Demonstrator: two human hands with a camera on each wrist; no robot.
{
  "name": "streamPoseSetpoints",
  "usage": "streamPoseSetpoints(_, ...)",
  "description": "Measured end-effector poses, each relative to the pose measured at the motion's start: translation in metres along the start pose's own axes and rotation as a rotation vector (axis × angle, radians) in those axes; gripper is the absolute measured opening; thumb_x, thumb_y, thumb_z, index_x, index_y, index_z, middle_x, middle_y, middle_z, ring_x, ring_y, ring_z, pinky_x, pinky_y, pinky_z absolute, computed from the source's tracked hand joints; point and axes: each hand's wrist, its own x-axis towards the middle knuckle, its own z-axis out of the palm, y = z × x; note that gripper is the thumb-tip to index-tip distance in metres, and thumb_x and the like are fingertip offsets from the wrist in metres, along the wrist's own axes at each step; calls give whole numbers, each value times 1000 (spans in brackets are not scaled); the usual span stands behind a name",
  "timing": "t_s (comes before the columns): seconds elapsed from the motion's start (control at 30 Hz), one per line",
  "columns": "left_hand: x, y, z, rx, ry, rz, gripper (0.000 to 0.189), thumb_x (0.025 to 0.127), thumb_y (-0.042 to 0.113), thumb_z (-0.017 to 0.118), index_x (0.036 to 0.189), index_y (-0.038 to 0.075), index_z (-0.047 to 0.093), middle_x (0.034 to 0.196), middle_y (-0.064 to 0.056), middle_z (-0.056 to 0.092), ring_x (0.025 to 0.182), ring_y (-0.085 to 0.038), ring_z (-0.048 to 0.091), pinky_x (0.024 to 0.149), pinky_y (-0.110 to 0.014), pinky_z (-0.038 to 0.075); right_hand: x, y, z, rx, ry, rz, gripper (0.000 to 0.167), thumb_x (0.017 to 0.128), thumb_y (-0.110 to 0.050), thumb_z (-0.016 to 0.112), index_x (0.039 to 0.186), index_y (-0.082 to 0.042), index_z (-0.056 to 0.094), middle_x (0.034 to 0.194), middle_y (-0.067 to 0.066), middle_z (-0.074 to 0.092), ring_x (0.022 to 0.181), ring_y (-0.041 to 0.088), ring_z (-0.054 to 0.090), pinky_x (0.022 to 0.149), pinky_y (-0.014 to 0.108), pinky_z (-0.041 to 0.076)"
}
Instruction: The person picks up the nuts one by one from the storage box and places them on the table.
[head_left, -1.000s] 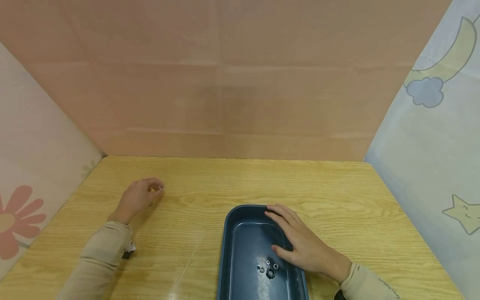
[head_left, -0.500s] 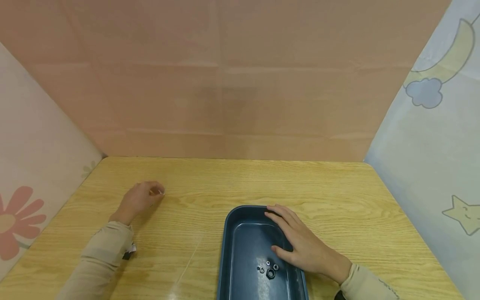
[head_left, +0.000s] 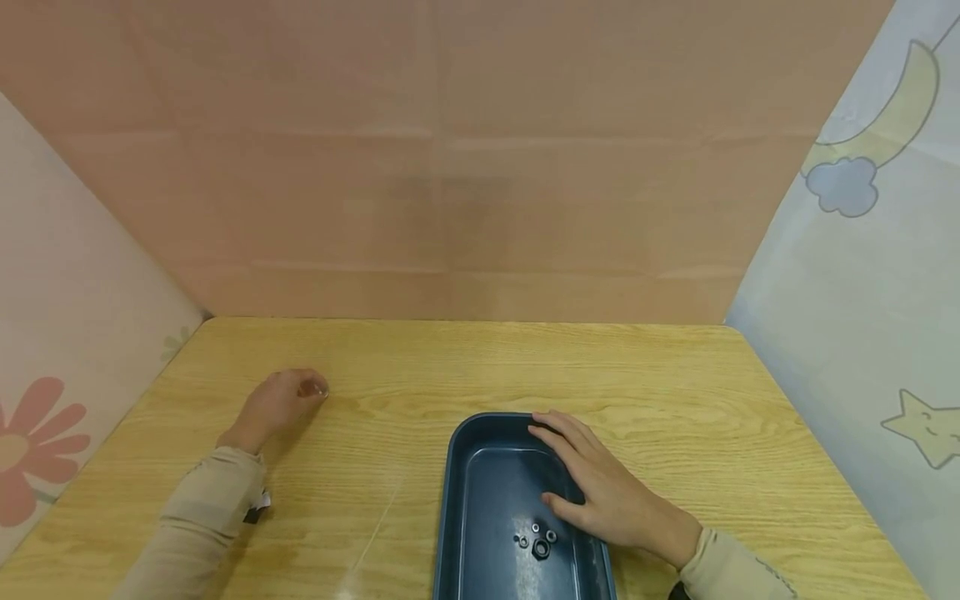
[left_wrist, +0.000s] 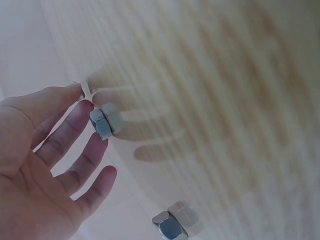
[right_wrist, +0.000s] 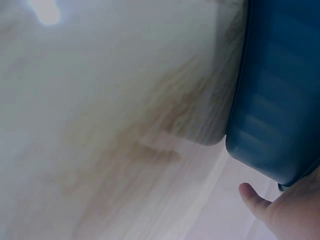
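Observation:
My left hand (head_left: 276, 407) is at the table's left side, thumb and forefinger pinching a small shiny metal piece (left_wrist: 80, 92), mostly hidden by the fingertips. Close by its middle and ring fingertips, a hex nut (left_wrist: 101, 124) stands on the table. Another hex nut (left_wrist: 170, 227) lies farther off in the left wrist view. On the right rim of a dark blue tray (head_left: 454, 483) rests my right hand (head_left: 607, 492), its fingers spread and loosely bent. Inside the tray lie several small metal nuts, among them a larger dark nut (head_left: 541, 548).
The wood-grain table (head_left: 375, 450) runs back to a brown paper-like wall (head_left: 450, 167). Patterned side walls (head_left: 862, 333) stand left and right. A small black and white item (head_left: 257, 506) shows beside the left sleeve.
The left hand has come down slightly, and its fingertips have drawn closer together. A small dark nut-like thing seen below that hand is now hidden from the head view. The right hand and tray stay put.

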Motion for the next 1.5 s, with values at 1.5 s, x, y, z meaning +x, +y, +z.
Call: streamPoseSetpoints(1.5,-12,35,-7,-13,58,95,33,96,18,64,126,4,64,115,-20,69,104,-41,64,79,-54,54,0,-1,0,-17,15,-19,76,87,-27,73,153,-15,36,162,-1,27,149,25,25,111,55,40)
